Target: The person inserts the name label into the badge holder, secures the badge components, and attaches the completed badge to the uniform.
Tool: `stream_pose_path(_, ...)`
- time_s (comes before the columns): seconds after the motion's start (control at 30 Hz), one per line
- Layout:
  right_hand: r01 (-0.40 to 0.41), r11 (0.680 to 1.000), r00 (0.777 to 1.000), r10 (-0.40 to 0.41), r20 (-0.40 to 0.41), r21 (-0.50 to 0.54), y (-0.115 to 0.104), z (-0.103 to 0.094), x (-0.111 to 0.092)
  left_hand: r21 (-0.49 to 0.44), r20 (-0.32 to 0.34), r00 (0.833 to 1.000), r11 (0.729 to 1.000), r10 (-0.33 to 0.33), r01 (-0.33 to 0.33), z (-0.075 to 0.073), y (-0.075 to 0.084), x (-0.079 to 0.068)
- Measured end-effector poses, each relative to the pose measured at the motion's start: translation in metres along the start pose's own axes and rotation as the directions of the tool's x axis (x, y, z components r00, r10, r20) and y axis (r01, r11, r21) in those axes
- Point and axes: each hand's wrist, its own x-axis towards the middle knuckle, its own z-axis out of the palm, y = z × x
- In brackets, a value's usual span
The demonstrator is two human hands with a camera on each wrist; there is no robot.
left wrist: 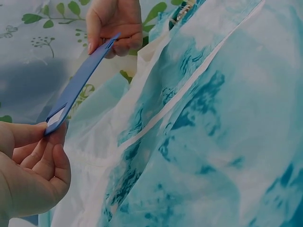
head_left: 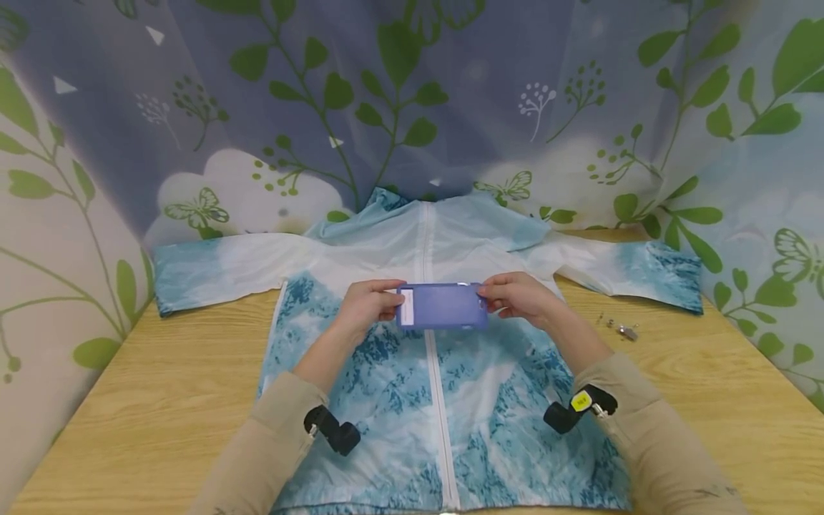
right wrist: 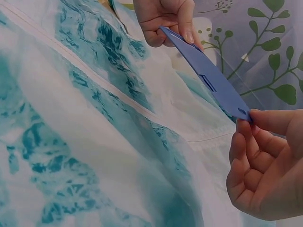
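Beige sleeves (head_left: 257, 447) come up from the bottom edge, a black wrist camera (head_left: 341, 436) strapped near each cuff. Between the two hands, a thin blue case (head_left: 447, 307) is held up over the middle of a spread jacket (head_left: 380, 400), its long side running left to right. The left hand (head_left: 367, 307) pinches one short end between thumb and fingers, beside a white label (head_left: 408, 306); the right hand (head_left: 523, 297) pinches the opposite end the same way, next to a small oval slot (right wrist: 243, 111).

Beneath, the jacket lies flat in white and teal, a pale zipper (head_left: 435, 386) down its centre, collar toward the backdrop, both arms stretched out sideways. Right of its body, some small metal pieces (head_left: 626, 332), too tiny to identify, lie on the wood-grain table (head_left: 161, 386). Around the far edge and sides hangs a cloth backdrop (head_left: 476, 86) printed with green leaves, butterflies and white clouds.
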Motion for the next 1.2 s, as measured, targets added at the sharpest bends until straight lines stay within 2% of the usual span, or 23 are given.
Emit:
stream_pose_path(0.17, 0.035, 0.999, 0.999, -0.035, 0.012, -0.024, 0.0017, -0.0040, -0.0038, -0.014, -0.010, 1.000, 1.000, 0.003, -0.003, -0.0026, -0.0015, 0.0011)
stream_pose_path(0.5, 0.041, 0.999, 0.998, -0.042, 0.035, 0.023, 0.0053, -0.0047, -0.0029, -0.002, -0.001, 1.000, 1.000, 0.001, -0.001, -0.0011, -0.0015, 0.0013)
stream_pose_path(0.77, 0.010, 0.998, 0.999, -0.013, 0.041, 0.067, 0.0021, -0.0056, -0.0021, 0.012, -0.008, 1.000, 1.000, 0.017, -0.017, -0.0010, 0.0024, 0.0012)
stream_pose_path(1.2, -0.010, 0.992, 0.996, -0.001, 0.087, 0.124, 0.0028, -0.0054, -0.0030, 0.019, 0.005, 1.000, 1.000, -0.019, 0.019, -0.0002, 0.0023, 0.0022)
